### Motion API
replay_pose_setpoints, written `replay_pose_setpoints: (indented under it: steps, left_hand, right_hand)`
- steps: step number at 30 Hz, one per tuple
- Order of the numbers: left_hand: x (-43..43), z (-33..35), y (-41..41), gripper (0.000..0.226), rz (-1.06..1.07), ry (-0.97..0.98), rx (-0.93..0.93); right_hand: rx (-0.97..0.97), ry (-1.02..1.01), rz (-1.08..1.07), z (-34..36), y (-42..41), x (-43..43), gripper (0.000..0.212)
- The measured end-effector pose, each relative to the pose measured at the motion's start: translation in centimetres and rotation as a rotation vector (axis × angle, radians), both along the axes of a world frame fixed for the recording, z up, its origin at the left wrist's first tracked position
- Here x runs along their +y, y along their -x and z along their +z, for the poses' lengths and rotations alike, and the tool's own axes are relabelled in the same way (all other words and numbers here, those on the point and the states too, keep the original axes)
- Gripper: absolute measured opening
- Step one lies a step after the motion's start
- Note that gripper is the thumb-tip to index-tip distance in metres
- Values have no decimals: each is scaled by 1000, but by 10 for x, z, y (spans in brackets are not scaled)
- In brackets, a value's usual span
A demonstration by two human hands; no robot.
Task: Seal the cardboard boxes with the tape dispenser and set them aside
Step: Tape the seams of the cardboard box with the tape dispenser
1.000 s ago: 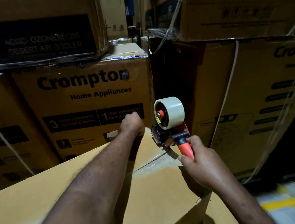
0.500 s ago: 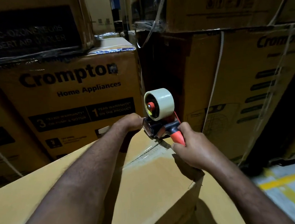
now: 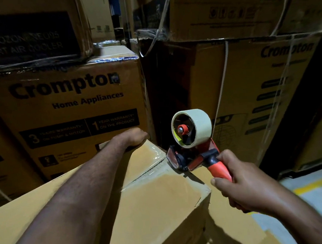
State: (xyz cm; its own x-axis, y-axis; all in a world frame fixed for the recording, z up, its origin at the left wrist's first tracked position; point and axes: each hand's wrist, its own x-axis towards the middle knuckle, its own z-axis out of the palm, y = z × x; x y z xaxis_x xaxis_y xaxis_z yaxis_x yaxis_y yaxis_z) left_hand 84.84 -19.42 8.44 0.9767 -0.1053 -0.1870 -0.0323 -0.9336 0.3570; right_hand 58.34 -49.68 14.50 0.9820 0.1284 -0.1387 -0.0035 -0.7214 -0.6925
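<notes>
A plain cardboard box fills the lower middle of the head view, with a strip of clear tape along its top seam. My left hand grips the box's far top edge, fingers curled over it and hidden behind. My right hand grips the red handle of the tape dispenser. The dispenser carries a pale tape roll, and its black front end rests on the box's top near the right edge of the seam.
Tall stacks of printed "Crompton" cartons stand close behind the box on the left and on the right, some bound with white straps. A dark gap runs between them. Grey floor with a yellow line shows at lower right.
The dispenser and my right hand have slid right along the seam toward the box's right edge. My left hand has kept its hold on the far edge.
</notes>
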Motion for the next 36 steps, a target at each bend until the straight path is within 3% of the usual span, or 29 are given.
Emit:
replay_pose_setpoints:
  steps: [5, 8, 10, 12, 19, 28, 33, 36]
  left_hand:
    - [5, 5, 17, 37, -9, -95, -48]
    - [-18, 17, 46, 43, -103, -279, -389]
    - [-40, 23, 78, 37, -251, -147, -531]
    - [-55, 20, 101, 27, -337, -4, -377]
    - [-63, 15, 103, 44, -282, -53, -169]
    - [-70, 12, 109, 60, -285, -63, -141]
    - [-83, 27, 113, 50, -320, -172, -55]
    - [-98, 37, 123, 42, -392, -159, -184]
  right_hand:
    - [-49, 104, 11, -9, 12, 11, 30]
    - [-38, 96, -9, -7, 13, 13, 35]
    - [-26, 70, -13, -4, 14, 11, 33]
    - [-24, 64, -10, -2, 14, 9, 32]
    - [31, 43, -11, -1, 12, 5, 34]
    - [68, 69, -83, 8, 61, -20, 29]
    - [42, 148, -123, 10, 85, -16, 30]
    - [46, 174, -137, 13, 86, -10, 32]
